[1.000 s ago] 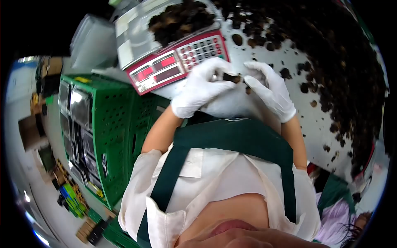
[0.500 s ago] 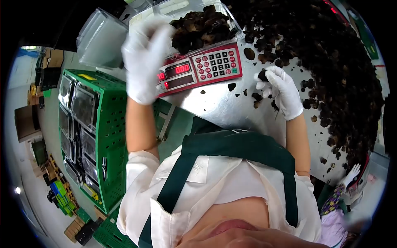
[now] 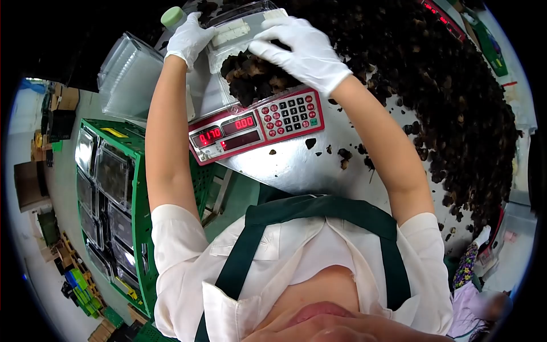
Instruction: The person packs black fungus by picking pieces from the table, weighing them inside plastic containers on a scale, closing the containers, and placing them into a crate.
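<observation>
Gloved left hand [image 3: 192,41] and right hand [image 3: 301,54], fingers spread, flank a box [image 3: 235,108] of dark pieces [image 3: 249,78] atop a scale [image 3: 257,126].

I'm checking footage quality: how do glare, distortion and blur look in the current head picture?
Head view throughout: glare whitens the metal tabletop near the scale, whose red digits read clearly; fisheye curvature, black corners; left hand and right hand fairly sharp; person at lower right partly blurred.
</observation>
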Motion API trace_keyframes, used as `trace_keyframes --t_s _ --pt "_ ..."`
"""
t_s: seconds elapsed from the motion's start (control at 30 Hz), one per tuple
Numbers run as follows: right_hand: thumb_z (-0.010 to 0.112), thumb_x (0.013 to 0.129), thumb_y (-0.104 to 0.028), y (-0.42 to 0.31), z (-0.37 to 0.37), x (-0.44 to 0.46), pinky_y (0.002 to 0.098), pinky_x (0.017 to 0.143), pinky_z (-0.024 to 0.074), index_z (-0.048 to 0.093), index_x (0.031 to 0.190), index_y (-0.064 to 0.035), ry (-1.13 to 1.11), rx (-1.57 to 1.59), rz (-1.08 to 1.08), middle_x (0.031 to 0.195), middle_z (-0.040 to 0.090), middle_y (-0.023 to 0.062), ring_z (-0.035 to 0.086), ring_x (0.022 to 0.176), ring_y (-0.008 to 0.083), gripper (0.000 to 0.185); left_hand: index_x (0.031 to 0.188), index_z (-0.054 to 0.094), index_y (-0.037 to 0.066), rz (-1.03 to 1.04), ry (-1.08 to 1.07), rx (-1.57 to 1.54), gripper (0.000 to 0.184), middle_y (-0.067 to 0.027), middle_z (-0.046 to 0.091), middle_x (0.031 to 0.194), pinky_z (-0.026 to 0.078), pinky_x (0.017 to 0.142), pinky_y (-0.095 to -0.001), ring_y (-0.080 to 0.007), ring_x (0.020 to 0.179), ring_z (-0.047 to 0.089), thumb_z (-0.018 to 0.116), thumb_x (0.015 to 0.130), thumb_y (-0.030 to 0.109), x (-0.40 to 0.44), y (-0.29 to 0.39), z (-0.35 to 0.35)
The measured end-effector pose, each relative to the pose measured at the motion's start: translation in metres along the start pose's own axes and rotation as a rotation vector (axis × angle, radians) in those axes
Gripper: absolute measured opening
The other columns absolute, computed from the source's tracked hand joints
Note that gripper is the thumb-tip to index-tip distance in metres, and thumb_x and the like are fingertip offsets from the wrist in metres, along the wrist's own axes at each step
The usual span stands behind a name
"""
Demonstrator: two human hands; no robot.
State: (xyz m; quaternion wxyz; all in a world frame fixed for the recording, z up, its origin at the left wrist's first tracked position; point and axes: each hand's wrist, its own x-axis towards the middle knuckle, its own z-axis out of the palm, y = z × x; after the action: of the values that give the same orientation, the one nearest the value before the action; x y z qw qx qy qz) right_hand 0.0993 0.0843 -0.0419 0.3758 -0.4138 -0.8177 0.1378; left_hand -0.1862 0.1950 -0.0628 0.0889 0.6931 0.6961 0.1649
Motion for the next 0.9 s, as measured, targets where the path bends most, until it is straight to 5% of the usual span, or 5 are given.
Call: trace_keyframes --t_s 0.17,0.37,0.5,0.57,0.9 --pt "0.068 0.097 -0.042 0.010 -0.050 -0.030 0.0340 0.099 0.0499 0.073 0.116 -0.0049 0.206 0.353 0.390 0.116 0.071 0.0107 0.066 0.108 0.0207 0.042 0.146 0.051 0.002 0.080 0.210 -0.958 0.058 -0.0113 0.068 0.117 0.050 0.092 -0.0295 -0.0151 0.104 0.065 0.067 0.093 0.018 -0.038 0.024 -0.022" --pt "0.037 0.102 -0.070 0.015 -0.066 -0.064 0.0223 0.054 0.0461 0.048 0.150 -0.0049 -0.313 0.664 0.757 0.083 0.069 0.0047 0.059 0.065 0.0090 0.082 0.129 0.071 0.014 0.453 0.170 -0.340 0.046 -0.0099 0.065 0.112 0.053 0.089 -0.0329 -0.0194 0.099 0.066 0.054 0.090 -0.002 -0.173 0.065 -0.074" --pt "0.039 0.099 -0.075 0.015 -0.058 -0.065 0.0218 0.053 0.0465 0.045 0.153 -0.0053 -0.339 0.835 0.760 0.084 0.069 0.0056 0.060 0.065 0.0096 0.088 0.141 0.064 0.014 0.146 -0.015 -0.191 0.046 -0.0044 0.060 0.106 0.045 0.092 -0.0234 -0.0127 0.096 0.058 0.059 0.098 0.000 -0.225 0.080 -0.052" --pt "0.041 0.099 -0.075 0.016 -0.051 -0.068 0.0216 0.053 0.0469 0.044 0.153 -0.0053 -0.335 0.874 0.733 0.084 0.069 0.0058 0.060 0.066 0.0097 0.088 0.150 0.056 0.015 -0.002 -0.114 -0.748 0.048 0.0009 0.061 0.100 0.045 0.086 -0.0209 -0.0077 0.089 0.054 0.060 0.103 0.008 -0.235 0.081 -0.035" --pt "0.047 0.103 -0.062 0.013 -0.050 -0.074 0.0213 0.059 0.0513 0.048 0.144 -0.0016 -0.345 0.933 0.748 0.092 0.069 0.0085 0.063 0.071 0.0090 0.073 0.159 0.040 0.015 -0.114 -0.130 -0.826 0.055 0.0024 0.056 0.086 0.041 0.066 -0.0184 -0.0037 0.073 0.047 0.053 0.106 0.015 -0.244 0.090 -0.027"
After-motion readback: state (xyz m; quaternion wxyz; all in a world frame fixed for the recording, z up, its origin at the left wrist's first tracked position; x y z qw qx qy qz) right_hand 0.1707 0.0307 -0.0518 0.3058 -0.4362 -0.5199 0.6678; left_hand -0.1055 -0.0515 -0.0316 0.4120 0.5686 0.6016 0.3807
